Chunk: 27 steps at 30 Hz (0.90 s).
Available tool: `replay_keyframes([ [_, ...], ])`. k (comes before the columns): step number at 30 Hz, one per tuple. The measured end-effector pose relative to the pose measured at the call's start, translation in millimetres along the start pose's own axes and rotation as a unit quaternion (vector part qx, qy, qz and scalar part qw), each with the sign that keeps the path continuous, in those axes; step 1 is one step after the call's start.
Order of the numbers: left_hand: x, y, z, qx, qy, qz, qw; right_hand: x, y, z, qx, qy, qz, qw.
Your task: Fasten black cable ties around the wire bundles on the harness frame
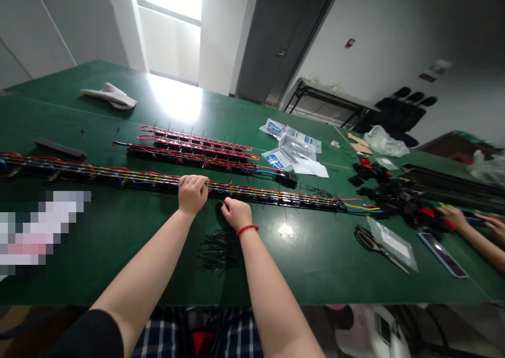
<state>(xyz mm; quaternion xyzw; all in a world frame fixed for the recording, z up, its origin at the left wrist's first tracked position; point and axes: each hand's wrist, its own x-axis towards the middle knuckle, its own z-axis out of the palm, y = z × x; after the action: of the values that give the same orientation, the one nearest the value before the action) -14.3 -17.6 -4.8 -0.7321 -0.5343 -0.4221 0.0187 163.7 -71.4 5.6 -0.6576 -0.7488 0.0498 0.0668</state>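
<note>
A long black strip laced with red, blue and yellow wires (118,175) lies across the green table (315,258). My left hand (192,193) is closed over this strip near its middle. My right hand (235,212), with a red bead bracelet at the wrist, is closed in a pinch just in front of the strip; what it pinches is too small to see. A pile of black cable ties (218,250) lies on the table below my right hand.
Shorter wired strips (197,147) lie behind. Scissors (374,245), a clear packet (394,242), plastic bags (292,142), a white cloth (112,96) and black parts (394,195) are about. Another person's hands (469,224) work at the right, near a phone (444,254).
</note>
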Motion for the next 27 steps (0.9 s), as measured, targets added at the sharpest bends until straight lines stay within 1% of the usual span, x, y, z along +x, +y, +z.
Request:
replay_keyframes([
  [2, -1, 2, 1.7, 0.005, -0.034, -0.009, 0.999, -2, -2, -1, -0.007, 0.005, 0.012, 1.0],
  [6, -8, 6, 3.3, 0.021, -0.115, 0.022, 0.993, -6, -5, -1, -0.002, 0.024, 0.039, 0.999],
  [7, -12, 6, 3.0, 0.027, -0.127, 0.023, 0.991, -7, -6, -1, 0.002, 0.029, 0.043, 0.999],
  [11, -24, 0, -0.9, 0.057, -0.124, 0.007, 0.991, -7, -7, 1, 0.022, 0.044, 0.056, 0.997],
  [14, -28, -3, -3.4, 0.062, -0.132, 0.0, 0.989, -6, -6, 3, 0.032, 0.05, 0.065, 0.996],
  [20, -27, -3, -4.5, 0.051, -0.155, -0.01, 0.987, -6, -6, 2, 0.045, 0.064, 0.07, 0.995],
  [27, -26, 0, -5.4, 0.056, -0.145, -0.009, 0.988, -9, -5, 2, 0.056, 0.094, 0.07, 0.992],
])
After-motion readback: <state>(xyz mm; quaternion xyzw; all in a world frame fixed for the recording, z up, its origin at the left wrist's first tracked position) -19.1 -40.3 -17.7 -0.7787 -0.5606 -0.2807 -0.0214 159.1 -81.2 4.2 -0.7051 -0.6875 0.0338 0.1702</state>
